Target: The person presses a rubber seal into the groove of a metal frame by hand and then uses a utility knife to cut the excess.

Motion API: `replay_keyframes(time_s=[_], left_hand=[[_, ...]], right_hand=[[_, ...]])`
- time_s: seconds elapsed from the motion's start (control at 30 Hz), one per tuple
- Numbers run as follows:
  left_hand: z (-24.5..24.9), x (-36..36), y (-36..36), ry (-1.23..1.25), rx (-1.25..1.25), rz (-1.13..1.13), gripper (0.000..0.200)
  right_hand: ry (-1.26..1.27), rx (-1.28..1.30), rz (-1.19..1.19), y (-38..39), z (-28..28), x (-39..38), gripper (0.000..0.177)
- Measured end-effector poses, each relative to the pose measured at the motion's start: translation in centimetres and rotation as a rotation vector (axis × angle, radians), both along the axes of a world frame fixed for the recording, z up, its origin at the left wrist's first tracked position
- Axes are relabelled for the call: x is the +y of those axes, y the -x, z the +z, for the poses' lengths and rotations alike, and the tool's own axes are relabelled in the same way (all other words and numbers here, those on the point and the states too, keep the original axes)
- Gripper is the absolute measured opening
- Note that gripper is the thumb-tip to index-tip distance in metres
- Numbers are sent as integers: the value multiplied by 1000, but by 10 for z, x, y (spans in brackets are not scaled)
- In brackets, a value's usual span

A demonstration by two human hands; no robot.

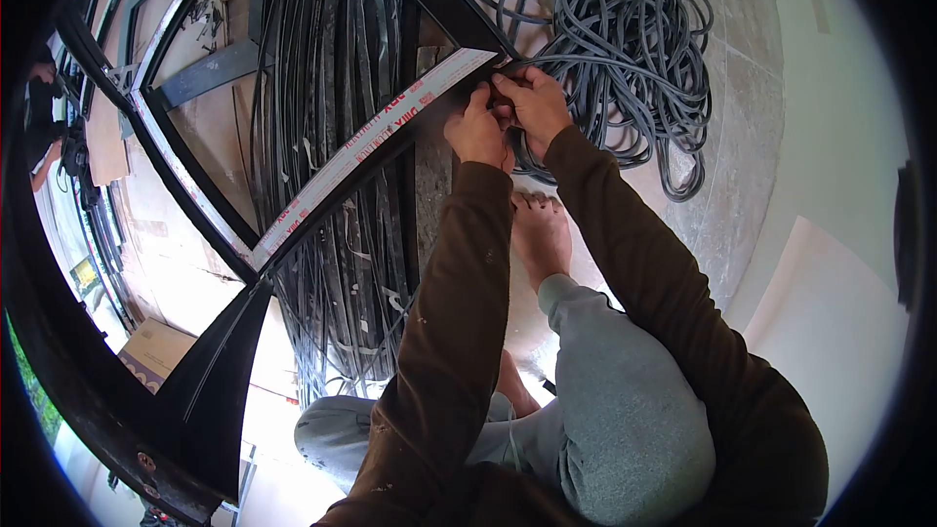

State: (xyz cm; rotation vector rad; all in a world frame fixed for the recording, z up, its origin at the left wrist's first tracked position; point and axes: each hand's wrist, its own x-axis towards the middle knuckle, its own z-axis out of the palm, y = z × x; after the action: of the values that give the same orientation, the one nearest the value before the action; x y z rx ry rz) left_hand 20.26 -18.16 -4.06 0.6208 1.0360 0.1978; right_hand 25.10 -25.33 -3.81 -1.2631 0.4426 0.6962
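My left hand (479,134) and my right hand (536,109) are close together at the right corner of a black metal frame (395,148). The fingers of both are closed in a pinch on a thin dark rubber strip (517,158), mostly hidden by the hands. White protective film (376,132) with red print covers the frame's near bar. Just right of my hands lies a tangled heap of grey rubber strip (634,59), strands of which run toward the frame corner.
Long black profiles (337,195) lie bundled under the frame. My bare foot (543,234) is on the floor below my hands. A cardboard box (159,351) stands at lower left. Another person (41,122) is at the far left edge. A pale wall (849,137) rises at right.
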Motion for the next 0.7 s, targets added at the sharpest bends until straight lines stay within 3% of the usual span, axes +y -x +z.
replay_keyframes(time_s=[0.7], left_hand=[[-1, -7, -9, -40, 44, 114, 16]], right_hand=[[91, -18, -53, 0, -11, 13, 22]])
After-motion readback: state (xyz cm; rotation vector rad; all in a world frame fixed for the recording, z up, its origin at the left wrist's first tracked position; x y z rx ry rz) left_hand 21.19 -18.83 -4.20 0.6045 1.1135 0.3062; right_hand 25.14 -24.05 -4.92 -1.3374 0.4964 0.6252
